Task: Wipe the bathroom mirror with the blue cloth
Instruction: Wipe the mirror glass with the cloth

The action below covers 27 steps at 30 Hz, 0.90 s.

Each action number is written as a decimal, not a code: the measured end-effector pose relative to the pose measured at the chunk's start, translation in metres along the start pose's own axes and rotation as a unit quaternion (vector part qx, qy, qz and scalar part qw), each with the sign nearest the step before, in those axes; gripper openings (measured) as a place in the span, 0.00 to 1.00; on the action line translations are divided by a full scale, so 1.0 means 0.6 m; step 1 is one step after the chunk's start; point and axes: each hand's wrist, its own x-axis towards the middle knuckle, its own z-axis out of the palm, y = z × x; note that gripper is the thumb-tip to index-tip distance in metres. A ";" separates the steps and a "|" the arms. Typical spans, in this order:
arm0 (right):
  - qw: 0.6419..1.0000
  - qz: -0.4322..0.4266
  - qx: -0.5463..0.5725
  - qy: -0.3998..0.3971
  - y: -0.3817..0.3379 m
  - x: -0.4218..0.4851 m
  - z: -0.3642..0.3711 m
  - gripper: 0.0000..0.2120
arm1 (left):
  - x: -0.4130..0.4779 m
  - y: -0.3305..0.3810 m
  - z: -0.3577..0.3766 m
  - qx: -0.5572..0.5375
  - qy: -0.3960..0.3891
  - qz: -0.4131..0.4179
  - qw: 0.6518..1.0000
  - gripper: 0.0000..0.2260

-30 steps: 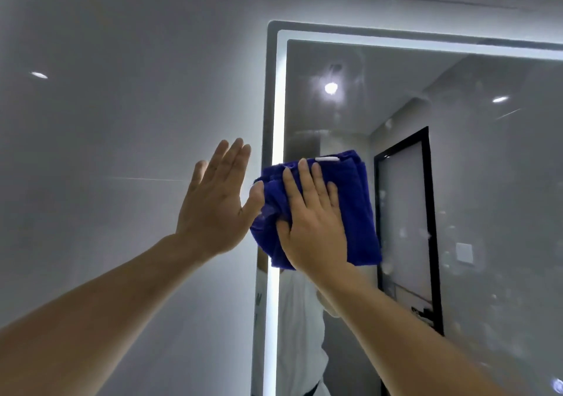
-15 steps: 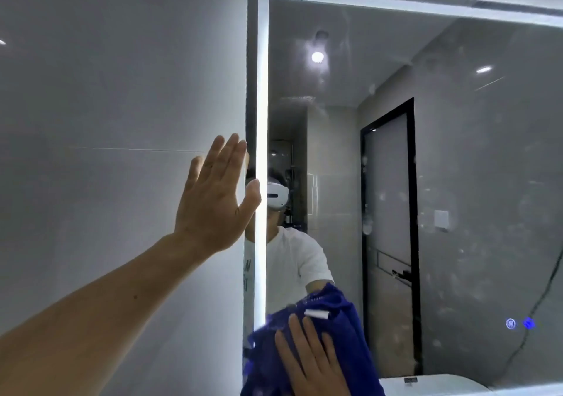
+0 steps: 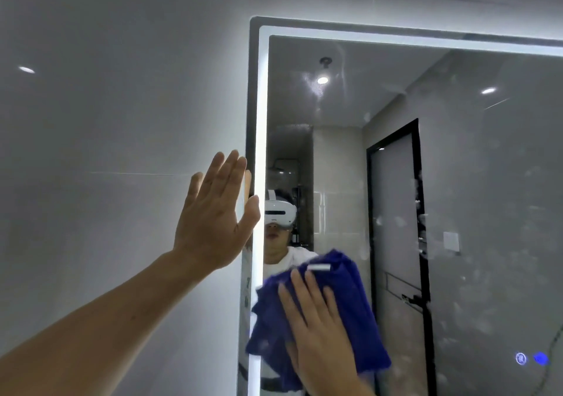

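Observation:
The bathroom mirror with a lit white border strip fills the right half of the head view. My right hand lies flat with straight fingers on the folded blue cloth and presses it against the glass near the mirror's lower left. My left hand is held flat with straight fingers on the grey wall, its thumb at the mirror's left edge. The glass to the right carries pale smears and spots.
A grey tiled wall stretches to the left of the mirror. Two small blue touch lights glow at the mirror's lower right. The reflection shows a person with a white headset, a black-framed door and ceiling lamps.
My right hand first swept the cloth down the mirror's left side, then came up a little. My left hand stayed flat beside the mirror's edge.

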 end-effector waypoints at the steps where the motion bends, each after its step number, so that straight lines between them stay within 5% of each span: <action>1: 0.999 0.023 -0.015 0.028 0.012 0.037 -0.018 0.30 | 0.000 0.001 0.000 0.002 0.002 0.004 1.000 0.32; 7: 0.990 0.139 0.017 0.029 -0.016 0.055 -0.018 0.26 | -0.005 0.018 0.012 0.004 -0.007 0.001 1.000 0.30; 20: 0.992 -0.100 -0.048 -0.067 0.021 -0.228 0.037 0.31 | -0.050 0.043 0.061 -0.016 -0.028 0.002 0.999 0.29; 27: 0.989 0.126 0.047 0.068 0.097 -0.050 -0.027 0.29 | -0.080 0.049 0.093 -0.001 -0.017 0.024 1.000 0.28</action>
